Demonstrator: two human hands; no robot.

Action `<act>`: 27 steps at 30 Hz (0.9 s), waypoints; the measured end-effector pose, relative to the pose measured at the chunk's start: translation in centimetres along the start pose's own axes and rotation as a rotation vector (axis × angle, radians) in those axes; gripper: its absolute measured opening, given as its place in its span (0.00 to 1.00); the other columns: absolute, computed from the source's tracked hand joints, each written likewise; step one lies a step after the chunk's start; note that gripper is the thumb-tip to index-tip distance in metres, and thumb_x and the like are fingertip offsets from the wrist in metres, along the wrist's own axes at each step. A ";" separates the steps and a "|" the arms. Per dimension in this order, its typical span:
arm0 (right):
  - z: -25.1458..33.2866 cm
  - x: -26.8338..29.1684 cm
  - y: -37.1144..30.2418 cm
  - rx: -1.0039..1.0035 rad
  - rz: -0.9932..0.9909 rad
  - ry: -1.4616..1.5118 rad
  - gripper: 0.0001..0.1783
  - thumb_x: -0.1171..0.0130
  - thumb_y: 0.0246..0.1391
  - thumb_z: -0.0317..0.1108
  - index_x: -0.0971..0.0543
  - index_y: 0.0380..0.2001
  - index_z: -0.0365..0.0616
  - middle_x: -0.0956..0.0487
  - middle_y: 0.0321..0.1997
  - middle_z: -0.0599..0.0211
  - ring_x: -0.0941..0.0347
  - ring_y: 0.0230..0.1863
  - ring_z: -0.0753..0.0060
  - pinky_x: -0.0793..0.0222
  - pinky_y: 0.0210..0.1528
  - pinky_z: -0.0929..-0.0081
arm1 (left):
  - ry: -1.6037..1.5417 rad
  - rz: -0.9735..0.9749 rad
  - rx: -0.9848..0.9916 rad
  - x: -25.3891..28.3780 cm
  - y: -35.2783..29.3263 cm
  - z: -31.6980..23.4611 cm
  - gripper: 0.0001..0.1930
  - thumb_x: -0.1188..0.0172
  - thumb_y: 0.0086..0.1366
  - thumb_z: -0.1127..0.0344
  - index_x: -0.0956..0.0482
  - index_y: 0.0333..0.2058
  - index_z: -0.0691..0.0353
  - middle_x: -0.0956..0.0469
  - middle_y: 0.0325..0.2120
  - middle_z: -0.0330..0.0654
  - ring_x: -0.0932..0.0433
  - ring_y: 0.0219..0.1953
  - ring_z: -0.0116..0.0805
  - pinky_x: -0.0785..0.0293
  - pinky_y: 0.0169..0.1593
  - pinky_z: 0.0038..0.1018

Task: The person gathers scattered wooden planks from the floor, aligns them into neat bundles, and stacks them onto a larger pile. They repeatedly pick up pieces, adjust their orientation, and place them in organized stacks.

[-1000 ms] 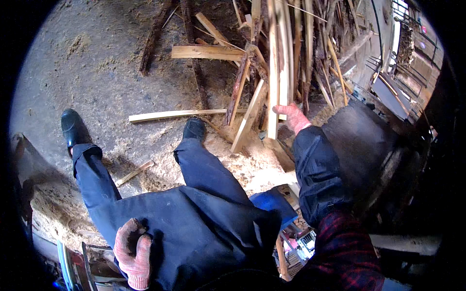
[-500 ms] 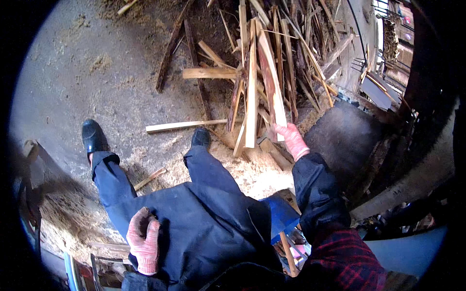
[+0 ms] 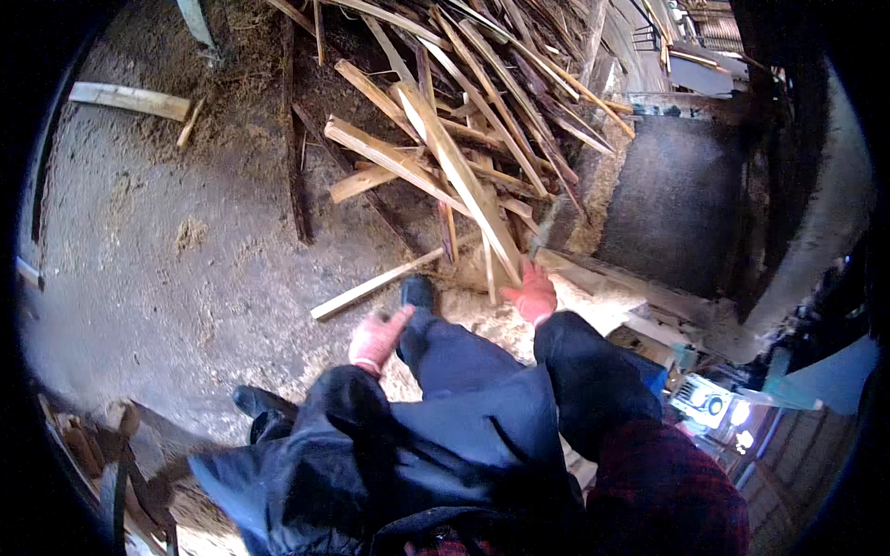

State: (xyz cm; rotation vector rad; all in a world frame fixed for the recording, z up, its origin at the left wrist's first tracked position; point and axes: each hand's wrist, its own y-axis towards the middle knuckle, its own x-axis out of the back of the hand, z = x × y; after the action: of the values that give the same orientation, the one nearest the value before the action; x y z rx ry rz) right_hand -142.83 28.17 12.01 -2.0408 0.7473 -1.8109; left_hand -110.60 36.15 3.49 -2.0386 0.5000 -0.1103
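Note:
My right hand [image 3: 533,295], in a pink glove, hovers with spread fingers just below the near end of a long pale wooden slat [image 3: 454,171]. The slat lies slanted on top of a pile of wood offcuts [image 3: 491,102]. My left hand [image 3: 375,338], also gloved in pink, is raised in front of my knee with fingers extended and holds nothing. It is near a loose slat [image 3: 375,285] lying on the floor. Dark trousers and my black shoe [image 3: 417,292] sit between the two hands.
Sawdust covers the concrete floor [image 3: 185,241]. A dark board [image 3: 297,167] lies left of the pile and a short plank [image 3: 130,100] at far upper left. A grey block-like machine [image 3: 672,204] stands on the right. My other shoe [image 3: 260,403] is lower left.
The slats my right hand held upright now lie tilted on the pile, and that hand has opened. My left hand rose from my thigh toward the front. The view swung left.

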 end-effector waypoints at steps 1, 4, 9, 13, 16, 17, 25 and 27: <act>1.8 -1.2 -0.6 0.032 -0.041 -0.040 0.47 0.38 0.45 0.53 0.41 0.63 0.39 0.35 0.61 0.45 0.39 0.61 0.44 0.42 0.62 0.59 | 0.050 -0.004 -0.009 -1.9 1.9 3.4 0.47 0.47 0.51 0.27 0.27 0.47 0.75 0.24 0.43 0.63 0.26 0.51 0.53 0.33 0.54 0.37; 5.4 -6.6 -2.0 -0.081 0.143 0.442 0.41 0.38 0.47 0.58 0.31 0.56 0.38 0.26 0.54 0.52 0.29 0.53 0.56 0.33 0.54 0.65 | -0.013 -0.107 -0.024 -4.6 3.2 6.0 0.24 0.44 0.63 0.48 0.25 0.48 0.61 0.21 0.32 0.51 0.20 0.36 0.43 0.26 0.37 0.34; 1.9 -21.8 0.4 -0.286 0.618 1.395 0.40 0.46 0.51 0.66 0.25 0.47 0.36 0.22 0.44 0.57 0.26 0.45 0.63 0.32 0.49 0.69 | -0.614 -0.036 -0.124 -4.6 6.8 2.5 0.30 0.36 0.54 0.41 0.23 0.40 0.67 0.22 0.26 0.39 0.25 0.24 0.30 0.29 0.30 0.27; 3.3 -21.9 5.1 -0.318 0.580 2.126 0.29 0.47 0.57 0.56 0.28 0.51 0.43 0.24 0.48 0.56 0.27 0.45 0.55 0.31 0.47 0.60 | -0.665 0.069 -0.023 -1.5 14.2 2.1 0.30 0.43 0.57 0.75 0.37 0.59 0.53 0.28 0.46 0.58 0.24 0.43 0.53 0.25 0.47 0.36; -0.4 -22.5 7.3 -0.180 0.120 1.891 0.27 0.45 0.58 0.53 0.29 0.52 0.43 0.25 0.49 0.59 0.29 0.49 0.58 0.33 0.52 0.59 | 0.478 -0.272 -0.730 -2.0 15.7 -1.6 0.26 0.43 0.61 0.71 0.37 0.57 0.60 0.26 0.46 0.59 0.23 0.44 0.50 0.25 0.47 0.36; -0.5 -22.7 9.7 0.008 -0.212 1.671 0.28 0.46 0.58 0.52 0.29 0.53 0.42 0.25 0.50 0.60 0.30 0.50 0.59 0.35 0.54 0.60 | -0.053 -0.003 -0.656 -2.7 17.0 -3.0 0.26 0.44 0.60 0.73 0.38 0.58 0.60 0.26 0.45 0.59 0.24 0.45 0.52 0.26 0.49 0.37; 11.4 -1.4 19.6 -0.032 0.087 2.281 0.35 0.54 0.60 0.57 0.40 0.63 0.46 0.32 0.59 0.56 0.33 0.57 0.55 0.33 0.57 0.61 | -1.630 0.513 -0.227 3.2 25.0 -14.5 0.23 0.49 0.68 0.65 0.36 0.61 0.57 0.25 0.46 0.48 0.28 0.50 0.40 0.32 0.55 0.31; 9.4 0.2 25.4 0.051 0.179 2.358 0.42 0.53 0.56 0.65 0.41 0.62 0.46 0.30 0.56 0.52 0.30 0.52 0.51 0.28 0.51 0.56 | -0.921 -0.049 -0.508 4.2 22.6 -23.8 0.27 0.46 0.66 0.51 0.32 0.56 0.66 0.27 0.50 0.43 0.30 0.52 0.36 0.37 0.58 0.33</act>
State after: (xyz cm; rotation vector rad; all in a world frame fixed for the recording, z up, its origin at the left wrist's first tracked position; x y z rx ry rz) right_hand -137.99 6.37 -3.30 1.1447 0.9555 -3.0430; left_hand -120.32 5.57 -4.43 -2.2999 -0.1279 0.9726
